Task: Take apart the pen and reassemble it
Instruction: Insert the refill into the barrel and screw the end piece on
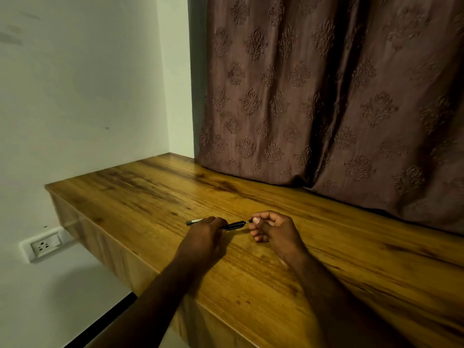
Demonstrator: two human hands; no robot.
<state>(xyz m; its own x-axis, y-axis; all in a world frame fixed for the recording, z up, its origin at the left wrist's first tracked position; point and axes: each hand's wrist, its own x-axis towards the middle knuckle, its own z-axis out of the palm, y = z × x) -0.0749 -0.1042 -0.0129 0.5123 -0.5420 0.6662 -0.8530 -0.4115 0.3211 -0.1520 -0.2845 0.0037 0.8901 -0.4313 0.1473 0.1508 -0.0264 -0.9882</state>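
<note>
A thin black pen lies level just above the wooden table, running left to right. My left hand is closed around its middle, so the barrel shows on both sides of the fingers; the left end carries a pale label. My right hand pinches a small dark piece at the pen's right tip between thumb and forefinger. A narrow gap with a thin bit shows between that piece and the barrel. Whether they are still joined I cannot tell.
A brown patterned curtain hangs down onto the table's back edge. A white wall stands to the left, with a wall socket below the table's left end. The table's front edge runs diagonally toward the lower right.
</note>
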